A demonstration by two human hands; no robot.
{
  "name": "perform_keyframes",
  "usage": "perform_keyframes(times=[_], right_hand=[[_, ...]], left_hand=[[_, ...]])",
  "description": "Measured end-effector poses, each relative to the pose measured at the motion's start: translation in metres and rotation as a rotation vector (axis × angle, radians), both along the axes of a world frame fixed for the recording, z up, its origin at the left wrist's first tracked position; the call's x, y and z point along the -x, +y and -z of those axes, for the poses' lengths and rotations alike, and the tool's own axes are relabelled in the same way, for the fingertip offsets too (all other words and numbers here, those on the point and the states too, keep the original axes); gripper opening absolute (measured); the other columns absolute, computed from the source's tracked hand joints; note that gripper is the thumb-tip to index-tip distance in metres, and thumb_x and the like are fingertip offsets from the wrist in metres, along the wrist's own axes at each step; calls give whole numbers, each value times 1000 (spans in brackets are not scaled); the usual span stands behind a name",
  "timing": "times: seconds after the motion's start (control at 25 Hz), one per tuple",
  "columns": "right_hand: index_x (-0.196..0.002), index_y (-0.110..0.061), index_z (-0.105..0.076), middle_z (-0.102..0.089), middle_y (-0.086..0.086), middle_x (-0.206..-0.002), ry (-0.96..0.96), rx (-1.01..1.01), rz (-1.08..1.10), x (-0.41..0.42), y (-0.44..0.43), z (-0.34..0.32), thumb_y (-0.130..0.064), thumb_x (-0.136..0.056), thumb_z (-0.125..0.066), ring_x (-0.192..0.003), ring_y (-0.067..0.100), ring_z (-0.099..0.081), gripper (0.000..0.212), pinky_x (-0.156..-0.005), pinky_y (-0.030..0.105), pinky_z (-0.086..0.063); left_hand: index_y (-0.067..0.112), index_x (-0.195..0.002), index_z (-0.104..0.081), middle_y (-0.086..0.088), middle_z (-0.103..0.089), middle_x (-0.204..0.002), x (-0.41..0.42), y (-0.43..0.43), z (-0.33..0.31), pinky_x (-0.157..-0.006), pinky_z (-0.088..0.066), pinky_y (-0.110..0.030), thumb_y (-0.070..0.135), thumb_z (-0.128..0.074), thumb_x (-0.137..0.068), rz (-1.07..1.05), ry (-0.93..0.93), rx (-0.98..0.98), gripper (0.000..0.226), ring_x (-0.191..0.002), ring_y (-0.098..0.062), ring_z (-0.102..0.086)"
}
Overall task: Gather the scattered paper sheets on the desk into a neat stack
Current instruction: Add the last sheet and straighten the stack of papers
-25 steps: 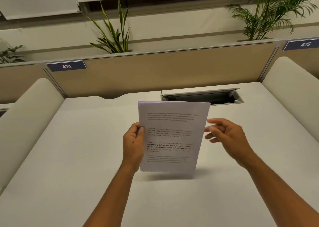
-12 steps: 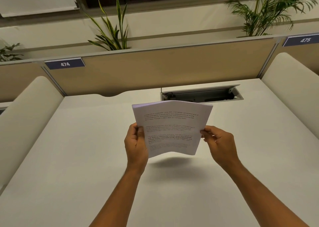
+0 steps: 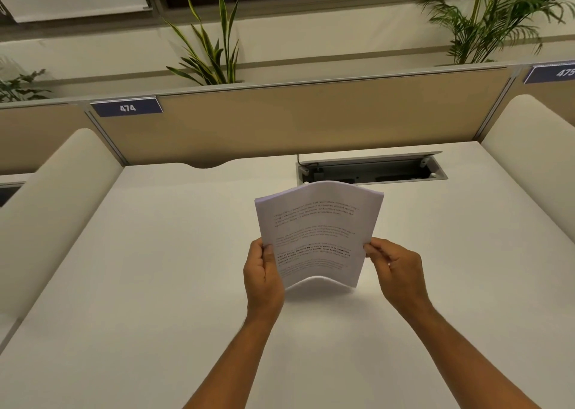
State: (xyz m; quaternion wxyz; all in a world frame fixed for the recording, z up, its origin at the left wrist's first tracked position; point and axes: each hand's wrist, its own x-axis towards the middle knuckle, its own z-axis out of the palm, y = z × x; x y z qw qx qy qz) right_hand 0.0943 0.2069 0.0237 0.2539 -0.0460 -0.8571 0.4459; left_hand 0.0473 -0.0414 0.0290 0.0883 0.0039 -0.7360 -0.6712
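Observation:
A stack of printed paper sheets [image 3: 317, 231] stands nearly upright over the middle of the white desk [image 3: 161, 284], bowed outward, its lower edge at or just above the desk top. My left hand [image 3: 264, 276] grips the stack's left edge, thumb on the printed front. My right hand [image 3: 396, 268] pinches the right edge with thumb and fingertips. The sheets' edges look lined up at the top. No loose sheets lie elsewhere on the desk.
An open cable tray [image 3: 370, 169] is set into the desk just behind the stack. A tan partition [image 3: 295, 122] with labels 474 and 475 closes the back. Cream padded dividers [image 3: 56, 209] flank both sides. Potted plants [image 3: 211, 44] stand beyond.
My right hand, open beside the stack a second ago, has closed on its right edge. The stack tipped back, then came more upright and lower, now bowed between both hands.

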Motion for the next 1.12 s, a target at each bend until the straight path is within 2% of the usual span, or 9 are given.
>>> perform_keyframes(times=[0.2,0.32,0.44,0.52,0.6,0.76,0.96,1.04,1.12], right_hand=[[-114,-16,-81,-75,-29,-101,-75,55,30,0,-3,14,-5,-101,-66,-94,-5,-73,23,-79,6,-52],[-111,-18,-81,-72,-40,-97,-96,83,44,7,-5,9,-7,-102,-65,-92,-11,-70,21,-77,3,-50],[-107,-31,-78,-75,-39,-97,-129,197,44,20,-15,0,-14,-103,-65,-88,-1,-75,21,-75,19,-61],[-102,-35,-77,-78,-29,-98,-151,296,51,30,-27,-2,-17,-103,-66,-86,5,-76,21,-72,30,-64],[-98,-37,-77,-80,-24,-95,-171,378,58,40,-44,-3,-18,-102,-67,-84,6,-77,22,-71,33,-64],[-90,-42,-78,-81,-23,-90,-233,450,43,64,-90,1,-17,-101,-69,-78,4,-77,29,-67,32,-62],[-85,-39,-80,-81,-20,-85,-358,493,23,101,-168,17,-18,-100,-69,-77,14,-78,28,-68,36,-63],[-85,-38,-79,-81,-21,-84,-394,508,18,117,-201,22,-19,-100,-69,-80,18,-78,26,-68,35,-61],[-86,-35,-79,-80,-22,-83,-426,536,17,135,-232,26,-19,-100,-69,-82,19,-78,24,-68,36,-61]], left_hand=[[34,-115,-67,9,-74,-109,0,2,8,-70,-62,-18,16,-42,-116,-18,-116,28,31,-105,-18,-71],[39,-121,-70,13,-79,-106,7,-2,4,-66,-61,-14,19,-51,-113,-90,-140,-3,28,-97,-16,-77],[41,-129,-66,12,-84,-99,15,-13,-1,-62,-64,-19,21,-64,-108,-187,-143,-81,29,-86,-9,-81],[38,-126,-71,9,-85,-100,22,-23,-1,-61,-64,-18,19,-68,-105,-239,-158,-98,28,-82,-7,-82],[33,-126,-76,8,-84,-104,29,-36,2,-61,-62,-14,17,-69,-104,-266,-196,-87,28,-82,-3,-81],[16,-137,-74,31,-74,-104,44,-83,9,-69,-57,-5,12,-68,-104,-272,-265,-57,33,-88,11,-77],[9,-138,-71,2,-78,-129,67,-163,18,-75,-54,-1,7,-66,-105,-329,-360,30,34,-93,5,-69],[8,-139,-70,-2,-76,-134,81,-196,21,-89,-54,-11,7,-65,-105,-346,-387,50,34,-100,-3,-69],[7,-139,-70,-3,-76,-136,101,-227,23,-88,-53,-12,6,-65,-106,-354,-414,81,34,-97,-3,-69]])
